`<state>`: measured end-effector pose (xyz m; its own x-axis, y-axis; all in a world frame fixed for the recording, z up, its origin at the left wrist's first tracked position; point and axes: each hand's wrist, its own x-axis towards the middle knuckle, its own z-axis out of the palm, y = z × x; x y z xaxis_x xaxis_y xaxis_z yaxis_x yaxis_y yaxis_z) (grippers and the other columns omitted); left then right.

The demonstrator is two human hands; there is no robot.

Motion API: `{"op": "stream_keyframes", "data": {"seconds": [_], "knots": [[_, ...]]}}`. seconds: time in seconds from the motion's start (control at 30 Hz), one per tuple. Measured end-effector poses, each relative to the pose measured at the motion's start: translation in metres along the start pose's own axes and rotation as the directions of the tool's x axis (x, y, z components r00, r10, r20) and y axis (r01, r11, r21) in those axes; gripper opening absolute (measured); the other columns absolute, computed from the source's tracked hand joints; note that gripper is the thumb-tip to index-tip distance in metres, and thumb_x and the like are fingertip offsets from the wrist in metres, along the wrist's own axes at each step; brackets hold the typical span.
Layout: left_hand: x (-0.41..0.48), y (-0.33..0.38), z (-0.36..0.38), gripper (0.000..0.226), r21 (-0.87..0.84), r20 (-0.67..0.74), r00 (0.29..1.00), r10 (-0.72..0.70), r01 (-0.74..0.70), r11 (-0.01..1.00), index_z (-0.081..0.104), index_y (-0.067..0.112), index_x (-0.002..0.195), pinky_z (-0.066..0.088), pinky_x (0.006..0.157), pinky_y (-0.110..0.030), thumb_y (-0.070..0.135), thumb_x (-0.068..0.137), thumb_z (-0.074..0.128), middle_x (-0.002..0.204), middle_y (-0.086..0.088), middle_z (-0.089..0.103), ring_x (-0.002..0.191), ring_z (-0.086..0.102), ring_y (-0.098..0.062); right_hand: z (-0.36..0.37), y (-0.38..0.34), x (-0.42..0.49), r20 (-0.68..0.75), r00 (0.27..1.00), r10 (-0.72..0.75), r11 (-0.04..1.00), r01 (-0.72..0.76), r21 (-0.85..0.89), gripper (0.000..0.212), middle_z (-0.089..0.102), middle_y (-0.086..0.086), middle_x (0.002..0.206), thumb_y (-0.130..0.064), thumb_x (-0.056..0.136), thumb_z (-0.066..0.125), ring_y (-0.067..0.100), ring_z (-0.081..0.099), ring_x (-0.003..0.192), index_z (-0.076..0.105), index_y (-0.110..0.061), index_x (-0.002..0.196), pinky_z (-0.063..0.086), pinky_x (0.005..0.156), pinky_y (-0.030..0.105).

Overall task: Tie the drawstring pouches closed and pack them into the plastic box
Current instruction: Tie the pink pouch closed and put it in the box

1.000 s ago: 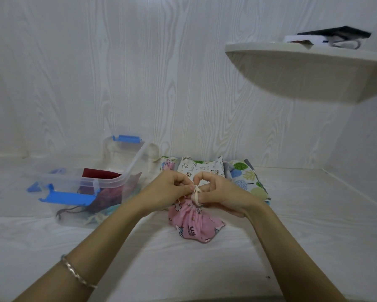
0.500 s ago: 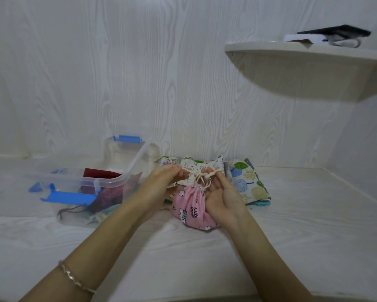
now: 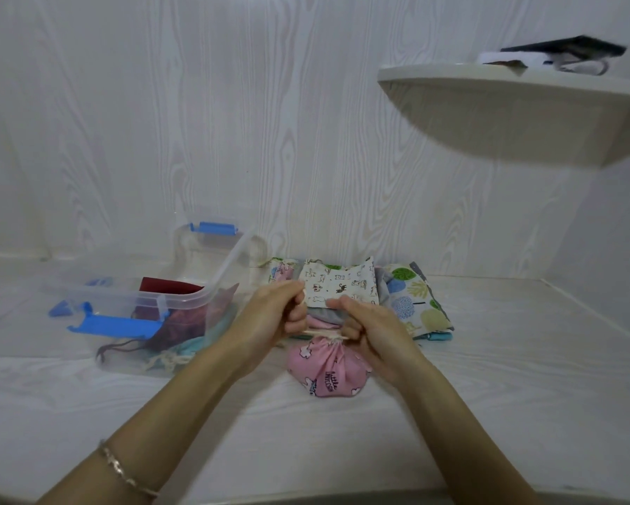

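The pink drawstring pouch (image 3: 327, 366) sits on the white desk (image 3: 488, 388) just below the middle of the view, its neck gathered tight and pointing to twelve o'clock. A cream drawstring (image 3: 322, 334) runs level across that neck, from nine to three o'clock. The left hand (image 3: 274, 318) has its fingers curled round the cord end on the nine o'clock side. The right hand (image 3: 371, 335) pinches the other end at three o'clock, and its heel lies against the pouch's side. A thin bracelet (image 3: 124, 472) circles the left wrist.

At twelve o'clock from the pouch, close behind the hands, lies a stack of flat pouches. A cream animal-print pouch (image 3: 339, 286) is on top and a tree-print pouch (image 3: 417, 302) spreads out at its two o'clock side. At ten o'clock from the pink pouch stands the clear plastic box (image 3: 186, 297), lid off, with a blue latch (image 3: 115, 326) on its near end. Inside it are dark red fabric (image 3: 167, 286) and a teal pouch (image 3: 206, 340) with a cream cord. A rounded wall shelf (image 3: 488, 92) hangs at two o'clock, high up, carrying dark and white items too blurred to name.
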<state>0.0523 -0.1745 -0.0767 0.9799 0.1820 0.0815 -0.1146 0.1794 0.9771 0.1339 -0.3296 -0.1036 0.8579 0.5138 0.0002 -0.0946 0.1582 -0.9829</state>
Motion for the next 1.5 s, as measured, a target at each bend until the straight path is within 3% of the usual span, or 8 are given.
{"op": "stream_keyframes", "data": {"seconds": [0.13,0.23,0.5,0.67,0.93,1.17,1.33,1.5], "knots": [[0.005,0.018,0.011,0.031,0.224,0.005,0.991,0.131,-0.129,0.966,0.062,0.008,0.073,0.054,0.069,-0.026,0.021,0.098,0.049,0.077,-0.010,0.068,0.070,0.064,-0.016,0.006,-0.019,-0.003,0.248,0.968,0.039,0.768,0.130,-0.627,0.035,0.035,0.006,0.056,-0.018,0.090,0.061,0.010,0.028,0.052,0.055,-0.008,0.057,0.024,0.053,0.025],[0.017,0.019,0.014,0.028,0.344,-0.009,0.993,0.114,-0.104,0.933,0.072,0.007,0.087,0.055,0.073,-0.026,0.023,0.097,0.052,0.089,-0.006,0.072,0.081,0.066,-0.014,0.010,-0.024,-0.004,0.344,0.931,0.120,0.855,0.079,-0.512,0.020,0.043,0.026,0.071,-0.013,0.079,0.056,0.011,0.034,0.059,0.064,0.000,0.066,0.029,0.059,0.026],[0.009,-0.005,-0.001,0.039,0.377,0.033,0.995,-0.095,0.076,0.923,0.057,0.023,0.120,0.058,0.075,-0.029,0.024,0.084,0.072,0.081,-0.003,0.073,0.077,0.070,-0.016,0.001,-0.010,-0.001,0.194,0.979,0.054,0.976,-0.011,-0.219,0.029,0.043,-0.001,0.058,-0.014,0.097,0.055,0.010,0.038,0.058,0.069,-0.009,0.071,0.034,0.058,0.019],[0.004,-0.009,-0.011,0.034,0.502,0.010,0.998,0.057,-0.054,0.863,0.068,0.008,0.110,0.058,0.071,-0.028,0.010,0.078,0.078,0.061,0.003,0.069,0.061,0.066,-0.006,0.002,-0.004,0.001,0.110,0.994,0.013,0.986,0.005,-0.165,0.017,0.059,0.000,0.062,-0.010,0.094,0.059,0.008,0.049,0.058,0.073,-0.001,0.099,0.044,0.062,0.017],[0.002,-0.004,-0.020,0.035,0.741,0.157,0.985,0.075,-0.168,0.650,0.069,0.040,0.101,0.049,0.062,-0.014,0.009,0.094,0.056,0.059,0.017,0.062,0.057,0.050,0.004,0.002,-0.004,-0.003,0.044,0.985,-0.169,0.876,0.171,-0.451,0.024,0.071,-0.011,0.069,-0.016,0.092,0.064,-0.005,0.065,0.074,0.072,0.003,0.079,0.046,0.074,0.008],[0.003,-0.011,-0.008,0.013,0.571,0.155,0.984,0.081,-0.157,0.806,0.077,0.020,0.092,0.046,0.071,-0.031,0.029,0.086,0.070,0.083,-0.010,0.074,0.072,0.059,-0.013,0.010,-0.011,-0.012,0.114,0.986,-0.118,0.955,0.144,-0.259,0.015,0.071,0.011,0.070,-0.003,0.089,0.065,0.016,0.069,0.068,0.060,-0.004,0.103,0.056,0.067,0.023],[0.005,-0.014,-0.012,0.016,0.544,0.133,0.988,0.084,-0.143,0.827,0.078,0.012,0.081,0.025,0.050,-0.023,0.026,0.084,0.072,0.059,-0.008,0.054,0.052,0.034,-0.011,0.005,-0.011,-0.015,0.172,0.981,-0.092,0.985,0.115,-0.132,0.020,0.068,0.013,0.076,-0.008,0.083,0.070,0.024,0.065,0.075,0.053,-0.008,0.094,0.054,0.073,0.027],[0.007,-0.013,-0.011,0.022,0.591,0.142,0.989,0.044,-0.121,0.797,0.069,-0.001,0.084,0.032,0.051,-0.021,0.021,0.089,0.067,0.060,-0.002,0.053,0.053,0.042,-0.009,0.008,-0.004,-0.017,0.105,0.963,-0.246,0.898,0.268,-0.350,0.021,0.067,0.003,0.074,0.000,0.078,0.075,0.013,0.063,0.071,0.060,-0.011,0.088,0.052,0.069,0.023]]}}
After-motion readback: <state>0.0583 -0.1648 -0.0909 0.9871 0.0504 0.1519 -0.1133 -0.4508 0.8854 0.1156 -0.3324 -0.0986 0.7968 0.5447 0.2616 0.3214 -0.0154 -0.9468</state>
